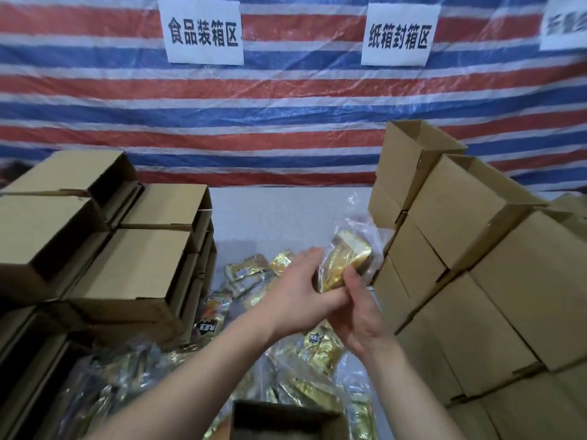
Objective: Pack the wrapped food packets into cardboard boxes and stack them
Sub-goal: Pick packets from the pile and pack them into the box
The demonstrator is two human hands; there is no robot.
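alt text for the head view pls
Both hands, left hand and right hand, hold a gold packet above loose packets on a table. Cardboard boxes are stacked on either side, before a striped tarp with paper signs.

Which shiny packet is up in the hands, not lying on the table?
The gold packet by the right box stack. Both hands, left and right, hold it up; the other packets lie loose on the table.
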